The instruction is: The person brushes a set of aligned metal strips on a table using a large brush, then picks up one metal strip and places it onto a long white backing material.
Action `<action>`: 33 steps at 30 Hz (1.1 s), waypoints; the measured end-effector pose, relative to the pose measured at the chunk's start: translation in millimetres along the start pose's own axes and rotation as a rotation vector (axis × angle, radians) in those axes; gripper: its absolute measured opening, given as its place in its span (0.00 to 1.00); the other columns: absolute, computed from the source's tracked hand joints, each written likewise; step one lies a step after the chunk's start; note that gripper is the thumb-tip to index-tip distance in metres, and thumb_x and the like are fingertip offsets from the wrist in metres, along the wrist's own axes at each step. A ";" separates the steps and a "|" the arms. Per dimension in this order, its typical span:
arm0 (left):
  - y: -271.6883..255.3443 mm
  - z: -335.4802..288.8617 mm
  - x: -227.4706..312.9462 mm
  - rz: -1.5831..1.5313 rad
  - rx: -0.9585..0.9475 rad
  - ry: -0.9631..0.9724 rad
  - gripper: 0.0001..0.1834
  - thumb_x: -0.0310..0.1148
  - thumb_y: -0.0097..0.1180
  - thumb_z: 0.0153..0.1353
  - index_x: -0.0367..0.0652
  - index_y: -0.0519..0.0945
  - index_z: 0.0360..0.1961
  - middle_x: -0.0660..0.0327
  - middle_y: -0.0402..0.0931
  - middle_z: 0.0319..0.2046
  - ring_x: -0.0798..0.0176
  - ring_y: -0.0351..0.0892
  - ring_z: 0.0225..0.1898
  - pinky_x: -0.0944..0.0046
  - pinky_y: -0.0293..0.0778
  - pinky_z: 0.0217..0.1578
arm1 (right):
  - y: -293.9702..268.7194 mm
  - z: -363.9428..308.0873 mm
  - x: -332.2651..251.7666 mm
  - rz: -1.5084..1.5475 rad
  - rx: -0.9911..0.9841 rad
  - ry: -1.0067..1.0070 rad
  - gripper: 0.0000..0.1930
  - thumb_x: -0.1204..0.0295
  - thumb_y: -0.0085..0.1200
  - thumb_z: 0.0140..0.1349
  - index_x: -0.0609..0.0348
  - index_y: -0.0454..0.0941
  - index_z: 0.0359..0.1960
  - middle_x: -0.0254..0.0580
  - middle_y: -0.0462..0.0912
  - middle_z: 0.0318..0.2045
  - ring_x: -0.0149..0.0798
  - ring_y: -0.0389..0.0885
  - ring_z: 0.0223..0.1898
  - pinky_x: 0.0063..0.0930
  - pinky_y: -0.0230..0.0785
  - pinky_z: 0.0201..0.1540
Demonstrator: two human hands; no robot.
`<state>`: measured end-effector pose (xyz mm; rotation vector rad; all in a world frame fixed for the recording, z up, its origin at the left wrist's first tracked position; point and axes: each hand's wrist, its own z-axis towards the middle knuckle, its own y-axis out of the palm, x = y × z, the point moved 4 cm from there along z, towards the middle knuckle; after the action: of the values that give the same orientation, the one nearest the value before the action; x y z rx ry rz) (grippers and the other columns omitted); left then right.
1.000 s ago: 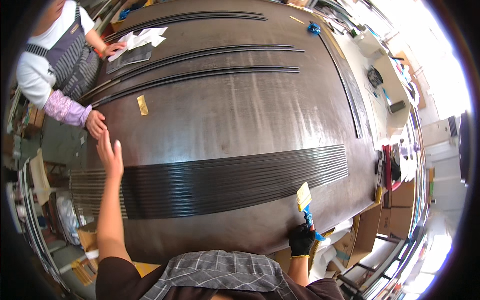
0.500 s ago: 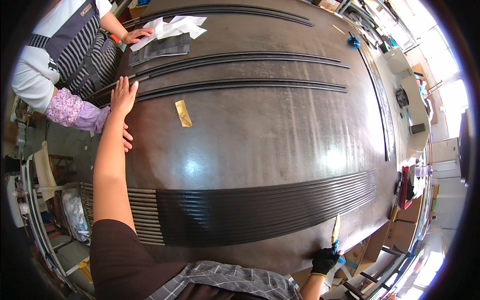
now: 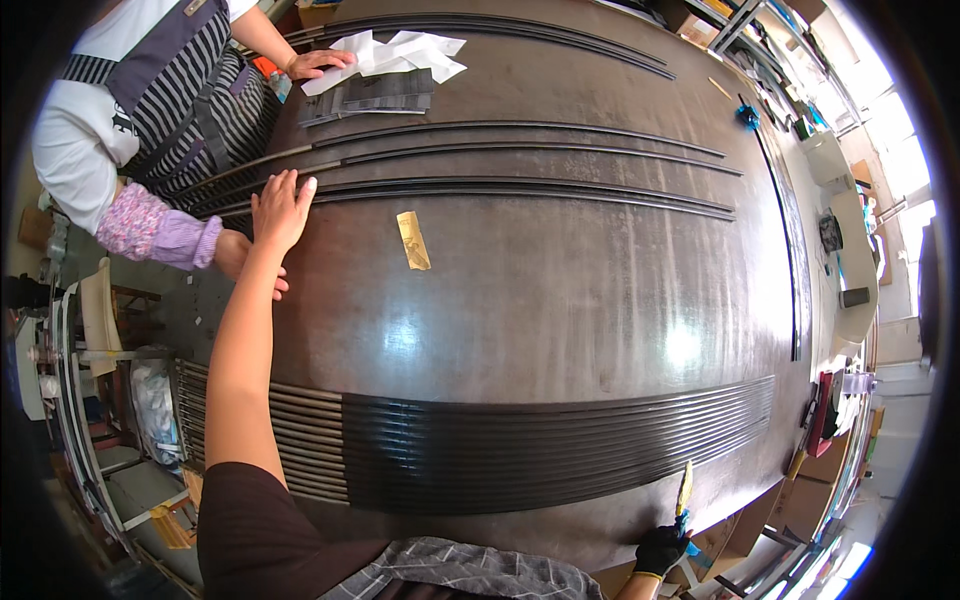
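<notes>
My left hand [image 3: 283, 210] reaches far across the dark table [image 3: 560, 300], fingers stretched out. It lies at the left ends of long thin black rods [image 3: 520, 188]; whether it touches them I cannot tell. Beyond it, two more rods [image 3: 520, 125] lie slightly apart. At the near right edge, my right hand [image 3: 660, 550], in a black glove, is closed around a brush-like tool [image 3: 685, 490] with a pale yellow tip and blue wrapping near the grip. Its tip points at a row of several black rods [image 3: 560, 450] with bare tan left ends, laid side by side.
A co-worker's hand [image 3: 240, 258] in a purple sleeve is partly behind my left forearm. Their other hand [image 3: 320, 64] rests by white sheets [image 3: 400, 52] and grey strips [image 3: 370, 95]. A tan tape piece [image 3: 413, 240] lies on the table. Racks [image 3: 70, 370] stand at left.
The whole view has shifted, so the table sits further right and lower. The two middle rods have spread apart. My right hand still holds the brush-like tool.
</notes>
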<state>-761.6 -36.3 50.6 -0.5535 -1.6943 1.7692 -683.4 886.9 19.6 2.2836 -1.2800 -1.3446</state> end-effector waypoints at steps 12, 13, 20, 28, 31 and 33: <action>15.3 57.6 -10.3 0.021 -0.067 -0.087 0.43 0.65 0.28 0.65 0.43 0.50 0.70 0.55 0.41 0.72 0.57 0.39 0.72 0.49 0.40 0.68 | 7.5 -7.8 2.2 -0.104 -0.033 -0.017 0.26 0.42 0.41 0.64 0.41 0.60 0.12 0.22 0.55 0.06 0.28 0.53 0.08 0.28 0.44 0.12; 15.7 58.6 -12.2 0.037 -0.082 -0.093 0.43 0.65 0.28 0.65 0.44 0.50 0.70 0.56 0.41 0.72 0.56 0.40 0.72 0.49 0.41 0.68 | 9.8 -7.7 3.8 -0.098 0.035 -0.025 0.26 0.42 0.41 0.64 0.41 0.60 0.12 0.23 0.56 0.06 0.29 0.53 0.08 0.28 0.44 0.12; 17.9 52.0 -22.1 0.021 -0.101 -0.056 0.42 0.64 0.28 0.65 0.45 0.51 0.70 0.59 0.43 0.72 0.57 0.42 0.72 0.47 0.42 0.68 | 13.8 -10.7 1.8 -0.060 0.147 -0.022 0.26 0.42 0.42 0.63 0.42 0.63 0.13 0.24 0.56 0.06 0.31 0.55 0.07 0.29 0.45 0.12; -4.0 37.7 -33.4 0.094 -0.152 -0.192 0.45 0.67 0.29 0.63 0.42 0.49 0.70 0.55 0.42 0.71 0.56 0.40 0.72 0.47 0.40 0.68 | 4.7 -10.4 1.4 -0.039 0.260 -0.027 0.25 0.41 0.41 0.63 0.42 0.66 0.15 0.24 0.54 0.05 0.30 0.53 0.06 0.28 0.44 0.10; -1.9 32.1 -61.0 0.078 -0.213 -0.172 0.45 0.68 0.27 0.63 0.46 0.50 0.70 0.56 0.44 0.71 0.54 0.39 0.72 0.45 0.39 0.68 | -2.2 -8.5 -0.8 -0.109 0.132 -0.015 0.27 0.42 0.47 0.59 0.41 0.59 0.10 0.23 0.58 0.07 0.29 0.59 0.09 0.26 0.51 0.14; -0.6 30.7 -74.3 0.046 -0.041 -0.172 0.43 0.67 0.26 0.64 0.47 0.49 0.71 0.58 0.43 0.71 0.54 0.37 0.73 0.45 0.38 0.68 | -2.1 -5.1 -2.3 -0.140 0.175 -0.044 0.24 0.43 0.48 0.59 0.45 0.69 0.16 0.23 0.60 0.07 0.30 0.59 0.08 0.25 0.51 0.12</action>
<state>-728.9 -109.5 45.3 -0.4725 -1.8516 1.8638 -678.7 888.6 22.7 2.5167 -1.3223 -1.3845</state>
